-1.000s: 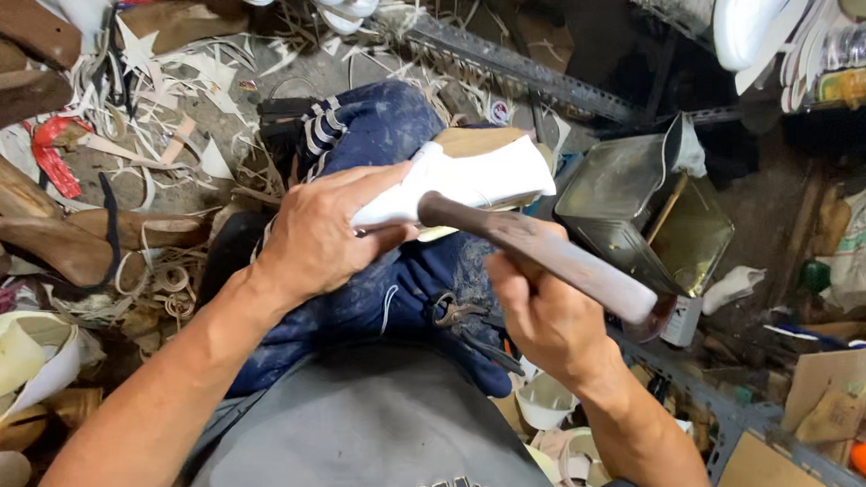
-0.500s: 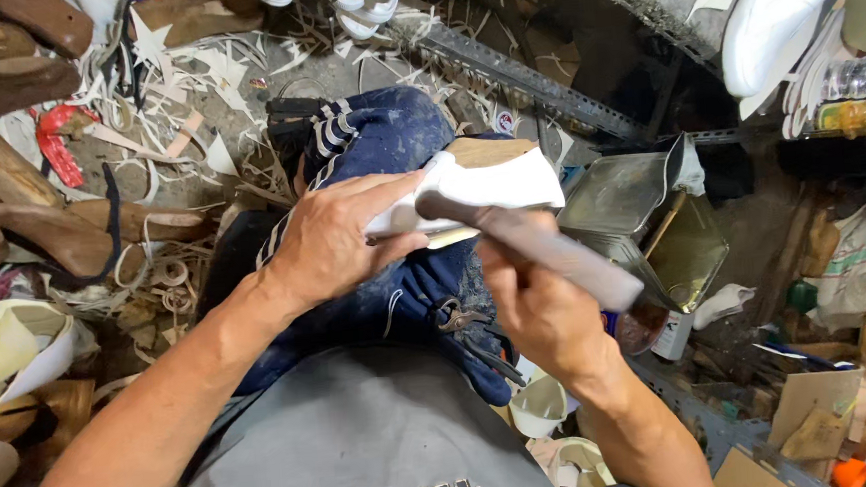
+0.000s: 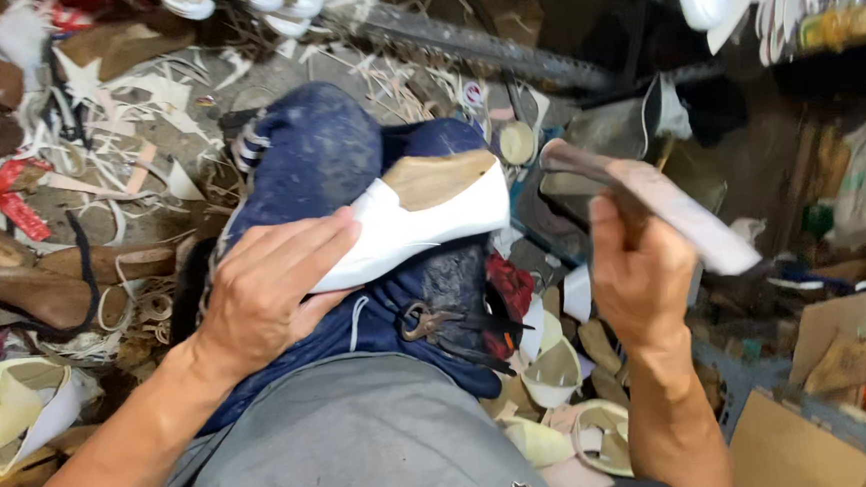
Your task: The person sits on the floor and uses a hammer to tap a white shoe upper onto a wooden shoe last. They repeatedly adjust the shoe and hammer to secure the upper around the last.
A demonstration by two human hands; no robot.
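Observation:
A white shoe upper stretched over a tan wooden last [image 3: 422, 219] rests on my blue-trousered knee. My left hand [image 3: 266, 294] lies over its near end and presses it down against the leg. My right hand [image 3: 641, 281] is shut on a long worn tool with a wooden handle [image 3: 661, 204], raised to the right of the shoe and clear of it. The tool's dark head points toward the shoe's far end.
Leather strips and offcuts [image 3: 118, 172] litter the floor at left, with brown wooden lasts [image 3: 45, 282] beside them. A metal rail [image 3: 481, 45] runs across the back. Pincers [image 3: 428, 324] lie on my lap. Cardboard and boxes [image 3: 820, 350] crowd the right.
My right hand has lifted the tool off the shoe and swung it up and to the right. My left hand still holds the shoe on the knee.

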